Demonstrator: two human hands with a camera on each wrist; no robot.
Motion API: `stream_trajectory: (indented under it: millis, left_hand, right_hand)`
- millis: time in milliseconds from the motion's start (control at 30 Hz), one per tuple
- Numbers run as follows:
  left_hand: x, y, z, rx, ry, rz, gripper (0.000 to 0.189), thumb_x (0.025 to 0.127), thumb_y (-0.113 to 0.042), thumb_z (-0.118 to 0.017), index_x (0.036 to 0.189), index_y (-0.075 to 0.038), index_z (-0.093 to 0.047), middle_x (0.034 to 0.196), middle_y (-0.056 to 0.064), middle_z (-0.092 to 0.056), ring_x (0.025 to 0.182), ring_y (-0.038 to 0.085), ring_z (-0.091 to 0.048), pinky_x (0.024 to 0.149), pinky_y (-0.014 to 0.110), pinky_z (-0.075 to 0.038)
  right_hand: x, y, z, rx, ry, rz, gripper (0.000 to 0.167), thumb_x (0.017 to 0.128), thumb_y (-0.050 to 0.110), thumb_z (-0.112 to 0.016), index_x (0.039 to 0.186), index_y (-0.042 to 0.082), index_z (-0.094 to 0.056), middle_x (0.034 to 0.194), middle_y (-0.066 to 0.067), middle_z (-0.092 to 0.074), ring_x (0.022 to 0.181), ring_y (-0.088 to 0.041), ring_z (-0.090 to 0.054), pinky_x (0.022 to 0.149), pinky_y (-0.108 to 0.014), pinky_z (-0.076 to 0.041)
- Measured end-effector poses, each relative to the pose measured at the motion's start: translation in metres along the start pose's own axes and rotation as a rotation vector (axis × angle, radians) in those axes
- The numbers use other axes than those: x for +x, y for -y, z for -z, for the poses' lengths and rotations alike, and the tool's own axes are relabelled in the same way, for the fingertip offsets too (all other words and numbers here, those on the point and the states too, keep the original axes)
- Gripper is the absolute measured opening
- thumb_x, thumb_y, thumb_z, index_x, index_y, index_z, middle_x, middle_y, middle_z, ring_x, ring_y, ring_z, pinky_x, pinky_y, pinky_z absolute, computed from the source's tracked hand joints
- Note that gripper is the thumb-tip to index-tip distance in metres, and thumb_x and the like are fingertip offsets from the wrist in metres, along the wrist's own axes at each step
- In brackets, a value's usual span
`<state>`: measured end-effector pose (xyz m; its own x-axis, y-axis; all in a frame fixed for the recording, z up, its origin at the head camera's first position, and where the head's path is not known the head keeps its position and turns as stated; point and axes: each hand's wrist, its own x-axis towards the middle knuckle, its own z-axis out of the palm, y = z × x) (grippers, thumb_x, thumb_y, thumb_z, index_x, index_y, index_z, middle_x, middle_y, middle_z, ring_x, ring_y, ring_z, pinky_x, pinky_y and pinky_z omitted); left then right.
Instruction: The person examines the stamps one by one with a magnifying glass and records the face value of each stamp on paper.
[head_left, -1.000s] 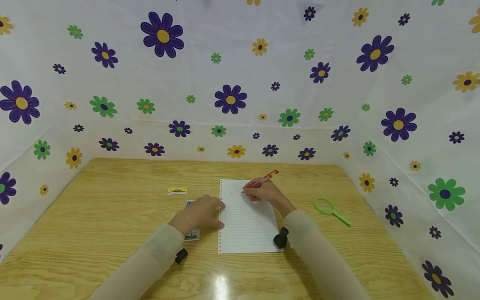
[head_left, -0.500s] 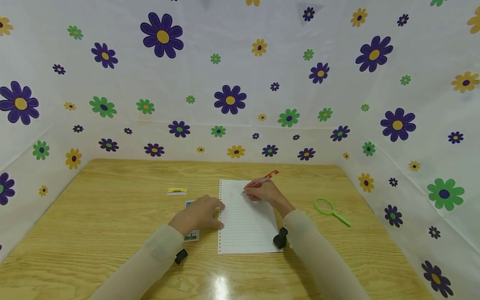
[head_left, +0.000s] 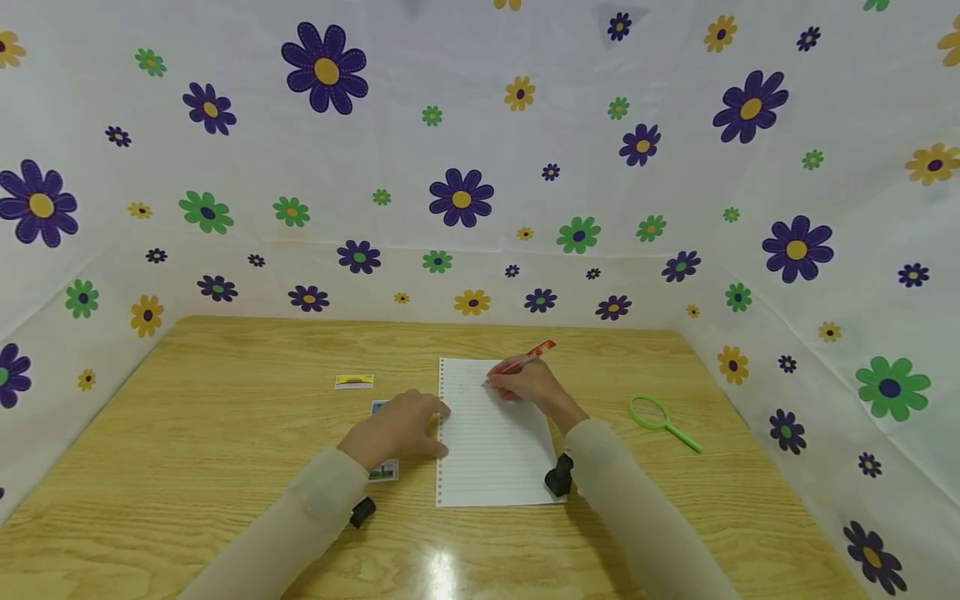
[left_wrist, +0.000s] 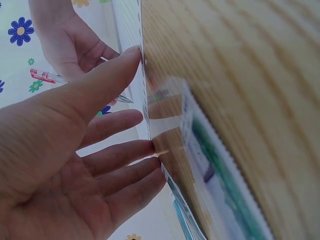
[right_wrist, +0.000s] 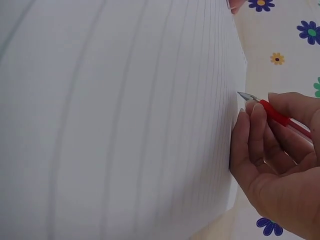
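A lined sheet of paper (head_left: 491, 458) with punched holes down its left edge lies on the wooden table. My right hand (head_left: 525, 382) pinches a red pen (head_left: 542, 348) over its upper part, and in the right wrist view the pen (right_wrist: 275, 114) has its metal tip close to the page. Faint writing shows left of the tip. My left hand (head_left: 405, 425) rests with fingers spread and thumb and fingertips at the sheet's left edge. Partly hidden under that hand lie small picture cards, one of them the lower card (head_left: 386, 471); in the left wrist view a green-and-white card (left_wrist: 220, 175) shows beside the fingertips.
To the right of the sheet lies a green magnifying glass (head_left: 666, 423). A small yellow card (head_left: 354, 382) sits beyond the left hand. White cloth with flower prints (head_left: 495, 275) walls the table (head_left: 225, 400) at the back and both sides.
The pen and right hand have shifted only very slightly at the top of the page. My left hand stays in the same place at the paper's edge.
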<state>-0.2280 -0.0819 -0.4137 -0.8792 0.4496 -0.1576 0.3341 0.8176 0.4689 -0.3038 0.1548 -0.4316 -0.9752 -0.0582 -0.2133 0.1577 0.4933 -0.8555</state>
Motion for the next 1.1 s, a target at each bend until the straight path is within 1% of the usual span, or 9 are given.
stream_trajectory:
  millis: [100,333,567,767,900,1100]
  left_hand:
    - [-0.0003,-0.0005,0.0005,-0.001,0.002,-0.002,0.057,0.086,-0.032,-0.085,0.136,-0.010,-0.067,0.144,0.012,-0.062,0.139,0.035,-0.052,0.117,0.054,-0.043]
    - [0.0004,0.0004,-0.0001,0.002,0.003,-0.003,0.058,0.086,-0.032,-0.085,0.136,-0.010,-0.067,0.144,0.011,-0.063,0.138,0.035,-0.052,0.117,0.053,-0.043]
    - [0.0022,0.0021,-0.0016,-0.001,-0.003,-0.007,0.058,0.085,-0.033,-0.086,0.135,-0.010,-0.068,0.144,0.012,-0.063,0.139,0.035,-0.052,0.117,0.054,-0.043]
    - [0.0026,0.0020,-0.0016,-0.006,-0.003,-0.003,0.057,0.085,-0.032,-0.086,0.134,-0.010,-0.068,0.144,0.012,-0.063,0.139,0.035,-0.053,0.117,0.054,-0.043]
    - [0.0023,0.0017,-0.0013,-0.004,0.001,0.001,0.057,0.085,-0.033,-0.086,0.135,-0.010,-0.068,0.144,0.012,-0.063,0.139,0.034,-0.053,0.117,0.054,-0.043]
    - [0.0026,0.0024,-0.0025,-0.006,-0.003,-0.002,0.057,0.085,-0.033,-0.085,0.135,-0.010,-0.068,0.144,0.012,-0.062,0.139,0.035,-0.052,0.117,0.054,-0.042]
  right_hand:
    - [-0.0003,0.0012,-0.0006,-0.014,-0.007,-0.008,0.021,0.094,0.021,-0.077,0.110,0.007,-0.077,0.092,-0.004,-0.073,0.074,-0.011,-0.063,0.068,-0.018,-0.056]
    - [-0.0025,0.0055,-0.0001,-0.072,0.012,-0.005,0.022,0.093,0.022,-0.078,0.110,0.008,-0.077,0.097,-0.007,-0.075,0.075,-0.012,-0.064,0.067,-0.018,-0.053]
    - [-0.0036,0.0050,0.0033,-0.090,0.032,0.009,0.020,0.093,0.021,-0.077,0.107,0.007,-0.077,0.096,-0.007,-0.075,0.076,-0.012,-0.065,0.071,-0.019,-0.057]
    - [-0.0025,0.0027,0.0039,-0.088,0.057,0.029,0.020,0.092,0.021,-0.078,0.106,0.007,-0.078,0.092,-0.005,-0.076,0.074,-0.011,-0.064,0.068,-0.018,-0.055]
    - [-0.0011,0.0020,0.0028,-0.080,0.052,0.026,0.020,0.092,0.022,-0.079,0.107,0.008,-0.078,0.091,-0.005,-0.076,0.073,-0.010,-0.064,0.066,-0.017,-0.052]
    - [-0.0028,0.0021,0.0014,-0.074,0.012,0.016,0.021,0.094,0.021,-0.077,0.109,0.008,-0.077,0.095,-0.007,-0.075,0.075,-0.012,-0.064,0.068,-0.018,-0.053]
